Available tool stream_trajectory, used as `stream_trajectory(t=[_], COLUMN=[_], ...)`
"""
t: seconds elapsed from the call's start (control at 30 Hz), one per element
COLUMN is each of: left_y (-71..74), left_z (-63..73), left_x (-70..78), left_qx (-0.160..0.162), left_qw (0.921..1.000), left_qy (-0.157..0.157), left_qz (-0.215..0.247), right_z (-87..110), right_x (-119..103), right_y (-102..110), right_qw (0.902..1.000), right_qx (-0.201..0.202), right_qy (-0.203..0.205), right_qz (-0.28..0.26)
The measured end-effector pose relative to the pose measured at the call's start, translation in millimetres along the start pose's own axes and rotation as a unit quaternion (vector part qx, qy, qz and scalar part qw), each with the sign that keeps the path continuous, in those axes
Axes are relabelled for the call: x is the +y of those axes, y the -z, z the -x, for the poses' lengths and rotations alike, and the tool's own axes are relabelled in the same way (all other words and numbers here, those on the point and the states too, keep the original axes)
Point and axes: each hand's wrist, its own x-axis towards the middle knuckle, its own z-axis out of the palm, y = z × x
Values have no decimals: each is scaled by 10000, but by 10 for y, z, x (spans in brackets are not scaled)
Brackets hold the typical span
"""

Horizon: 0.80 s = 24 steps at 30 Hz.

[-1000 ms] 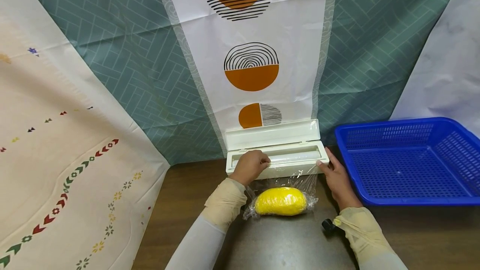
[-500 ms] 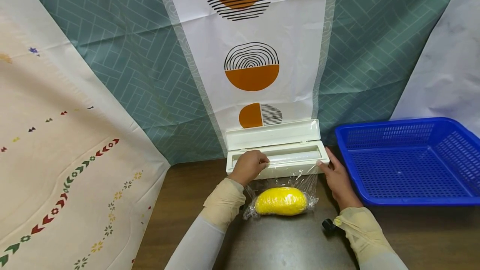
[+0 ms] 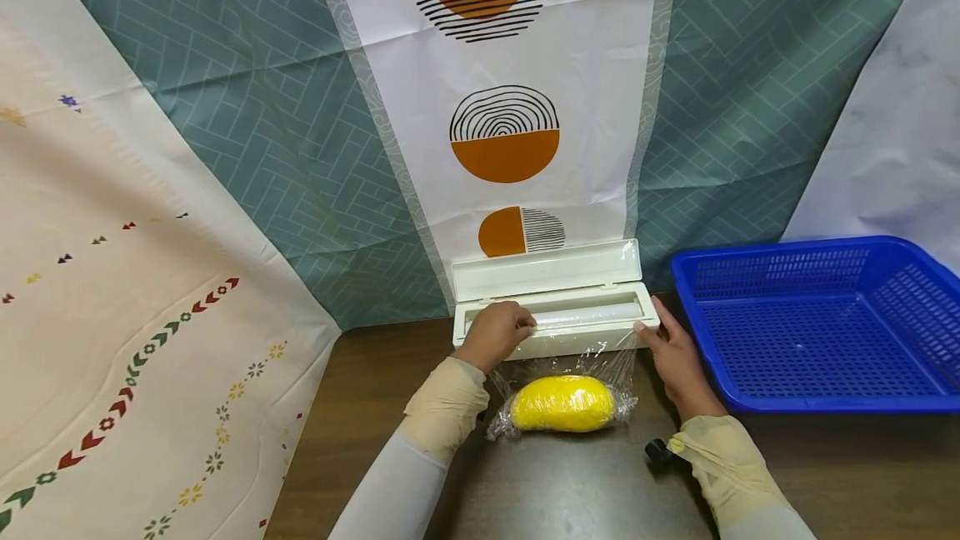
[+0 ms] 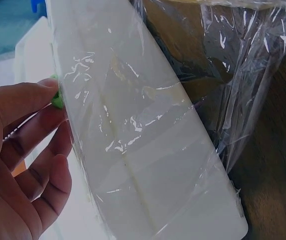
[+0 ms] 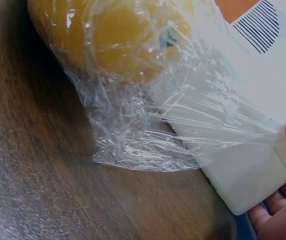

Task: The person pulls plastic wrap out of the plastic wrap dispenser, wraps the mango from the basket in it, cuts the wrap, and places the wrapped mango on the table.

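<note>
A white cling film dispenser (image 3: 577, 343) stands against the back wall, lid raised, with a film roll (image 3: 600, 312) inside. At its front edge, my left hand (image 3: 495, 333) pinches a small green slide cutter (image 4: 57, 100) between thumb and index finger. My right hand (image 3: 675, 363) grips the dispenser's right end, thumb on the front corner and fingers behind. Clear cling film (image 5: 147, 147) stretches from the dispenser down to a yellow oblong, melon-like thing (image 3: 562, 403), wrapped in film with bunched ends, lying on the table just in front.
A blue perforated plastic basket (image 3: 750, 398) stands close to the right of my right hand. The brown table (image 3: 360, 407) meets hanging patterned cloths (image 3: 300, 148) at the back and left. A small black object (image 3: 658, 452) sits by my right wrist wrap.
My left hand has slid slightly left along the dispenser's front edge. The right hand, dispenser and wrapped yellow thing stay in place.
</note>
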Motion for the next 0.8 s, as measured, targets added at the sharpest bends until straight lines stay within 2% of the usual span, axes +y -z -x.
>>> stream_trajectory(t=[0.27,0.8], left_y=[28,65], left_z=[21,55], left_x=[-11,-48], left_qx=[-75,8], left_qw=[9999,10000], left_qy=[48,-5], left_qz=[47,21], right_z=[4,5], right_x=[-3,-4], right_y=[0,4], right_qw=[10000,10000], right_qx=[-9,-19], right_qy=[-4,-62], right_qz=[16,71])
